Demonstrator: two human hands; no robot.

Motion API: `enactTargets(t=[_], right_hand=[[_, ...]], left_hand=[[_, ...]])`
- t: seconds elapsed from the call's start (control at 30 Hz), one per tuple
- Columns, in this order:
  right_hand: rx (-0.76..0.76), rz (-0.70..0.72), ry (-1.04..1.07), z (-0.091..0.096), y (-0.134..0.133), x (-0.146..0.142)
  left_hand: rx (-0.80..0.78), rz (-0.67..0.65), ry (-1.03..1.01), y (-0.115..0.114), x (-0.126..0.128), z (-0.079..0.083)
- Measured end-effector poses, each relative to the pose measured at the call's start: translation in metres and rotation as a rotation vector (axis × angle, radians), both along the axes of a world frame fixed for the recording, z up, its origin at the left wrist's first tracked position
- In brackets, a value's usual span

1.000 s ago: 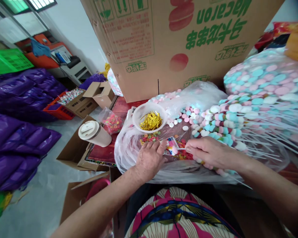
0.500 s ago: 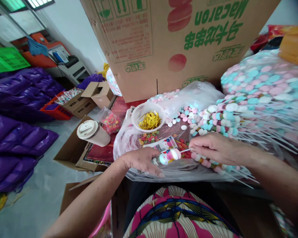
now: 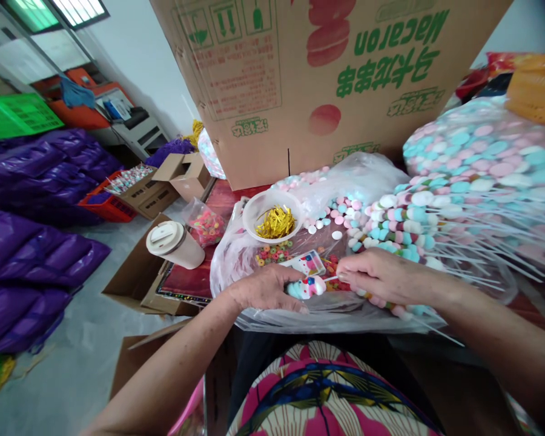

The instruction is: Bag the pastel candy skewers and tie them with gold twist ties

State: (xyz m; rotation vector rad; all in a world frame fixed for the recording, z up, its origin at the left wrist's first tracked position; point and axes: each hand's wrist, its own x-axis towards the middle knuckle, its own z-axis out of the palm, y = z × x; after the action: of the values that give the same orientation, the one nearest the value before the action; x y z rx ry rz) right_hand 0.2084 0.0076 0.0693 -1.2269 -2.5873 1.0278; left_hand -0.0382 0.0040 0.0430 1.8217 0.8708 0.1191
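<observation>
My left hand is closed around a marshmallow skewer in a clear wrapper with a red and blue print. Pink and pale blue candy shows through the wrapper; its left end is hidden by my fingers. My right hand pinches the white stick of that skewer at its right side. Just behind it lies a stack of printed wrappers on the plastic sheet. Finished-looking skewers with white sticks are heaped beyond my right hand.
A white bowl holds gold twist ties. Loose ring candies and pink and blue marshmallows lie around it. A lidded cup and a candy bag stand left. A large carton rises behind; a marshmallow bag bulges right.
My right hand has moved a little left, towards my left hand, and less of the stick shows between them. The wrapped skewer has shifted slightly left. The view has turned slightly.
</observation>
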Motion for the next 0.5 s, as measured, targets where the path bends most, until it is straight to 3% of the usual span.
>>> enactTargets(t=[0.17, 0.33, 0.4, 0.43, 0.5], right_hand=[[0.001, -0.018, -0.001, -0.004, 0.001, -0.002], [-0.332, -0.174, -0.015, -0.009, 0.004, 0.008], [-0.392, -0.186, -0.013, -0.011, 0.005, 0.009], [-0.343, -0.173, -0.034, -0.012, 0.004, 0.007], [-0.082, -0.124, -0.12, -0.012, 0.0, 0.001]], left_hand=[[0.16, -0.003, 0.07, 0.003, 0.001, -0.003], [0.764, 0.161, 0.268, -0.012, 0.009, -0.019], [0.873, 0.163, 0.309, -0.019, 0.015, -0.028], [0.88, 0.166, 0.33, -0.022, 0.018, -0.031], [0.83, 0.18, 0.362, -0.023, 0.022, -0.035]])
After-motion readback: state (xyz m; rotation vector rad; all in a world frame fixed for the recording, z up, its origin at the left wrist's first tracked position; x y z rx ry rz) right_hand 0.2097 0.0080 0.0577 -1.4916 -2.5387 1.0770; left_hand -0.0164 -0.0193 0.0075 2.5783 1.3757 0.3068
